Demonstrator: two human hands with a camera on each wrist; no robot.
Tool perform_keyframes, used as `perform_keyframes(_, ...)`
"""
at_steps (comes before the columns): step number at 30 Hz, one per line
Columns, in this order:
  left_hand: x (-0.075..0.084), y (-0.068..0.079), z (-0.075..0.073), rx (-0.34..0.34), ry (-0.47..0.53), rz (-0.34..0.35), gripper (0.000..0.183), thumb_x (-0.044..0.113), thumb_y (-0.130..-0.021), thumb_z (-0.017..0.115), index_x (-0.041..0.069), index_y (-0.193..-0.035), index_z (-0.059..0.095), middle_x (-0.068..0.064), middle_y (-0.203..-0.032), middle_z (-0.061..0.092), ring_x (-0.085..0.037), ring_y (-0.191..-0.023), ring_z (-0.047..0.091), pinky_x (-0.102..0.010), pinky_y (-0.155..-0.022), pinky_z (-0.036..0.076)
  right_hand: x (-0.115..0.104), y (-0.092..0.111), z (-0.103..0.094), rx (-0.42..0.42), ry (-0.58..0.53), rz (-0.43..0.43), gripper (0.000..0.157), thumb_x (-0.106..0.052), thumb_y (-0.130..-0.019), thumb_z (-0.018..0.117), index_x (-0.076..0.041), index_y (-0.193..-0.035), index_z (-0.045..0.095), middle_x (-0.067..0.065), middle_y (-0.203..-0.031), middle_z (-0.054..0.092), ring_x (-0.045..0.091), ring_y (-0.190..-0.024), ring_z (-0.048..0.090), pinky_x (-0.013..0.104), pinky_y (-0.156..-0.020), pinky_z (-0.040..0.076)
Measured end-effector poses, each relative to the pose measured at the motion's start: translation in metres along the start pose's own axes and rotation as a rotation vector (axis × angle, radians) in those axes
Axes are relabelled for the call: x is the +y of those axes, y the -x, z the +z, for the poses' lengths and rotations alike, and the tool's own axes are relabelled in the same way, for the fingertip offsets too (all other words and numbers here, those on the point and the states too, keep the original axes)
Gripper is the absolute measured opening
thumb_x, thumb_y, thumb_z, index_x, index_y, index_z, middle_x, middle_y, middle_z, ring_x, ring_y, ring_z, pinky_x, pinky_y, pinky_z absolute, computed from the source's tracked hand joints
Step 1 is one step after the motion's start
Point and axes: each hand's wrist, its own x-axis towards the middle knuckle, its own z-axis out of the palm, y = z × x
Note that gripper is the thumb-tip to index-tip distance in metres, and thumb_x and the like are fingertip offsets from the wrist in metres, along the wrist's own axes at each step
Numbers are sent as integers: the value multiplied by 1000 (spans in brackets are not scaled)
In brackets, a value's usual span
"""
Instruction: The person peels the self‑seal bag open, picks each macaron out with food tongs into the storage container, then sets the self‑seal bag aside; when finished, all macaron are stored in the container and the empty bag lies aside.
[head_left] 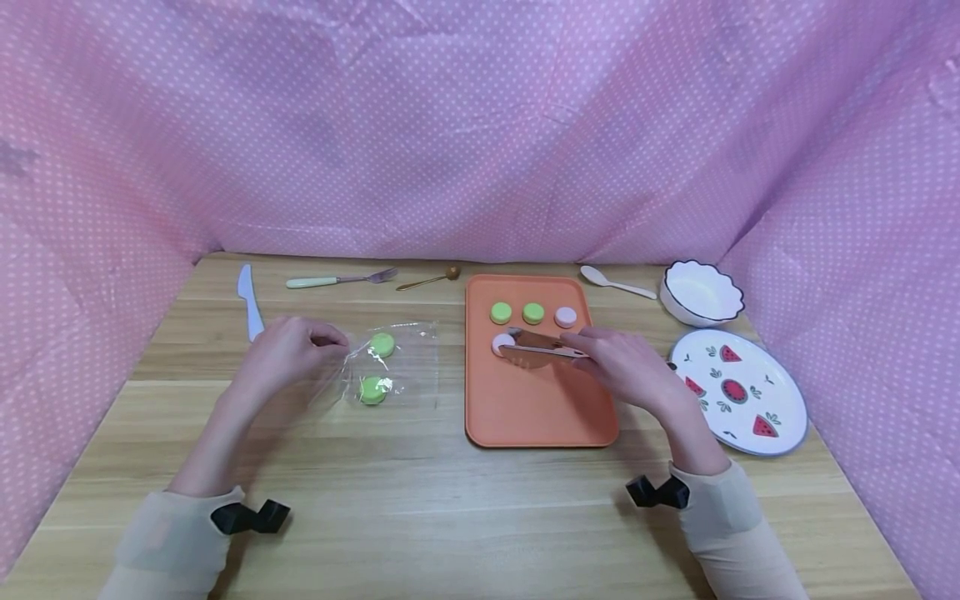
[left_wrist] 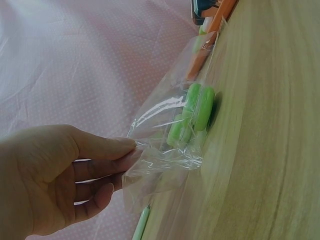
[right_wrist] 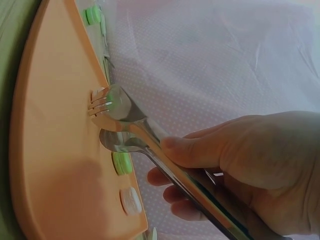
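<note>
My left hand (head_left: pixel 294 354) pinches the edge of a clear plastic bag (head_left: pixel 416 367) between thumb and fingers. Two green macarons, one farther back (head_left: pixel 382 344) and one nearer (head_left: pixel 372 390), show through the film. In my right hand (head_left: pixel 622 367) are metal tongs (right_wrist: pixel 165 162) with a forked tip and a spoon-like tip. Those tips stand apart over the orange tray (head_left: pixel 532 421), right at a pale pink macaron (head_left: pixel 500 343) that they partly cover. Behind it on the tray sit two green macarons (head_left: pixel 501 312) and another pale pink macaron (head_left: pixel 566 317).
Along the back lie a pale-handled fork (head_left: pixel 315 282), a small gold spoon (head_left: pixel 427 282) and a white spoon (head_left: pixel 618 287). A light blue knife (head_left: pixel 251 304) is at the left. To the right stand a scalloped white bowl (head_left: pixel 701 293) and a watermelon-patterned plate (head_left: pixel 780 392).
</note>
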Motion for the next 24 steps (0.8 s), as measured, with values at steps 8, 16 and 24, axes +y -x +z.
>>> perform_keyframes(8, -1, 0, -1, 1, 6, 4, 4, 25, -81, 73, 27, -84, 75, 6, -82, 74, -13, -79, 65, -37, -73, 47, 2, 6, -10, 27, -19, 5, 43, -22, -89, 64, -25, -131, 55, -3, -102, 67, 14, -83, 61, 38, -70, 50)
perform_keyframes(16, -4, -1, -3, 5, -1, 24, 4, 26, -82, 72, 26, -84, 75, 5, -83, 74, -18, -84, 67, -42, -77, 48, -30, -18, -10, 78, -11, -104, 40, -25, -90, 64, -25, -129, 56, -6, -99, 64, 12, -80, 61, 33, -64, 50)
perform_keyframes(24, -7, -1, -2, 13, 16, 40, 3, 24, -81, 72, 24, -83, 75, 5, -80, 74, -15, -79, 67, -40, -73, 49, -70, -55, 4, 24, -28, -189, 28, -21, -88, 66, -24, -115, 61, -10, -92, 62, 6, -79, 56, 26, -66, 47)
